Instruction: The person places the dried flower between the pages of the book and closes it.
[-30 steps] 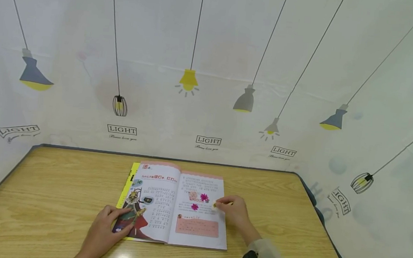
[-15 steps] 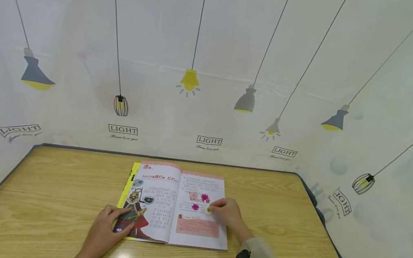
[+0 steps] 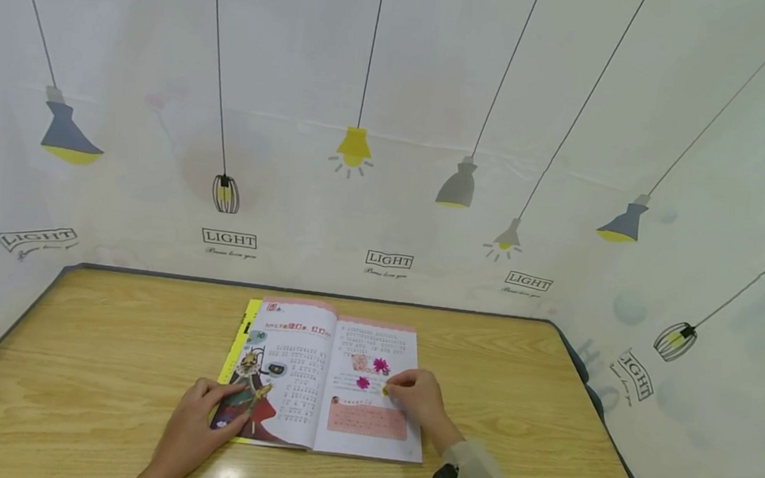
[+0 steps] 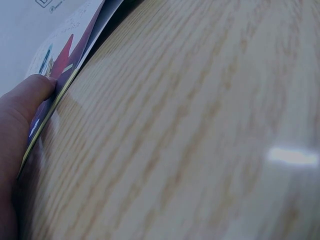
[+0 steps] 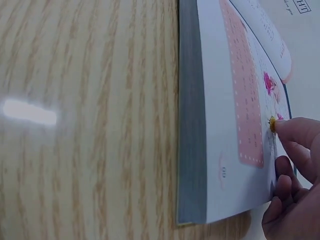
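Note:
An open book with printed pages lies on the table. My left hand rests on the lower left page, its thumb along the bottom edge and its fingers spread over the picture. Over the right page, my right hand pinches a small flower with a yellow centre between thumb and fingertips, close over the paper. The fingertips hide most of this flower. Just left of it sit two magenta flowers, one higher and one lower, on the same page.
The book lies on a wood-grain table with a dark rim. A yellow cover edge shows along the book's left side. White curtain-like walls printed with hanging lamps surround the table on the far sides.
My right hand has moved left from the page's right edge, carrying the small flower to a spot beside the lower magenta flower. The left hand stays on the left page.

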The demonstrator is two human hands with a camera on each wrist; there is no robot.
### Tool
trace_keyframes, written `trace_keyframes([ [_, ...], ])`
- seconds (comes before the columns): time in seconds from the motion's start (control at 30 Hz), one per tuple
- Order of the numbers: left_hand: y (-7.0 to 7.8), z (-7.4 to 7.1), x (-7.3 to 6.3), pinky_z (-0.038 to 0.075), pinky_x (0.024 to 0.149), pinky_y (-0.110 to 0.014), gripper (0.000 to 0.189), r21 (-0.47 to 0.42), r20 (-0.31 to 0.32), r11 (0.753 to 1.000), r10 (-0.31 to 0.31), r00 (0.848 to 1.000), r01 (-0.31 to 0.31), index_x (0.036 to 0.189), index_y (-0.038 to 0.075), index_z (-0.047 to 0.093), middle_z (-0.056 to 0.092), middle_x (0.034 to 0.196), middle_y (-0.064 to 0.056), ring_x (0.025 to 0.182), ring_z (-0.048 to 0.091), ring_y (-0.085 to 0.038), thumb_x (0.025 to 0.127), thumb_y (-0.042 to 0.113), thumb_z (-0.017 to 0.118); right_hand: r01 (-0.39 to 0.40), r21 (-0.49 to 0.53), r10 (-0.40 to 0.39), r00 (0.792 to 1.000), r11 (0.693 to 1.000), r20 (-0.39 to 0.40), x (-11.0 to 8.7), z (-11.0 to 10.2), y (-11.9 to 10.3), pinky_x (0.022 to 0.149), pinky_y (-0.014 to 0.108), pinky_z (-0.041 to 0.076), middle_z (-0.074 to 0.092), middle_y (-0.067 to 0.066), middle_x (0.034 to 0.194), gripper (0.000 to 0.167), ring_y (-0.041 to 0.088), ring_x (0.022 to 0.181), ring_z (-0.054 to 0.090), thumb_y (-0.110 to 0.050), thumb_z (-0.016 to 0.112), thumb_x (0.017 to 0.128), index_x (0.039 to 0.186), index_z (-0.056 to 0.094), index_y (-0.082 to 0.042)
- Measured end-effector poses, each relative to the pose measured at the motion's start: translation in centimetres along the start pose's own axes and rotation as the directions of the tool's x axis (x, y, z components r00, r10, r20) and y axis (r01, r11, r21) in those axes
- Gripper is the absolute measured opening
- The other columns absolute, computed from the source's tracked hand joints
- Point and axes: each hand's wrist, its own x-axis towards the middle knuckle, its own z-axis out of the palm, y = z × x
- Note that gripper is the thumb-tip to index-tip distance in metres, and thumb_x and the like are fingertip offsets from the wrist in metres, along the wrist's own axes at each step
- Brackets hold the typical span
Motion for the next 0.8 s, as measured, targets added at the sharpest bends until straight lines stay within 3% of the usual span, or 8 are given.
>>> trace_keyframes([
  [0.5,0.30,-0.11,-0.10,0.037,0.067,-0.035,0.042,-0.011,-0.015,1.000,0.006,1.000,-0.006,0.107,0.014,0.068,0.045,0.090,0.000,0.078,0.042,-0.015,0.070,0.029,0.079,0.061,-0.017,-0.062,0.998,0.998,-0.030,-0.09,0.25,0.26,0.058,0.028,0.042,0.059,0.001,0.070,0.005,0.013,0.065,0.050,-0.006,0.072,0.075,0.078,0.069,-0.002],
  [0.8,0.00,0.03,-0.12,0.037,0.068,-0.036,0.042,-0.015,-0.011,1.000,0.007,1.000,-0.007,0.107,0.014,0.067,0.045,0.091,0.000,0.080,0.042,-0.015,0.070,0.031,0.079,0.050,-0.018,-0.051,0.998,0.999,-0.021,0.12,0.10,0.29,0.060,0.029,0.039,0.055,0.002,0.072,0.007,0.015,0.067,0.046,-0.007,0.071,0.076,0.081,0.068,-0.003],
])
